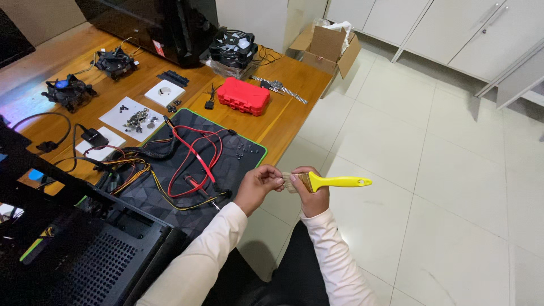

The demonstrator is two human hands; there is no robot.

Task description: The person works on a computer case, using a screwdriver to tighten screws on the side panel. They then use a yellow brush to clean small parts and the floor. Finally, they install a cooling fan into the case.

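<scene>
My right hand grips a small paintbrush with a yellow handle; the handle points right and the bristles point left. My left hand pinches the bristle tips with its fingertips. Both hands hover just off the front right corner of the wooden desk, above the tiled floor. Both arms wear white sleeves.
A dark mat with red, black and yellow cables lies on the desk. A red case, screws on white paper, cooler fans, a wristwatch and black computer cases surround it. An open cardboard box sits on the floor.
</scene>
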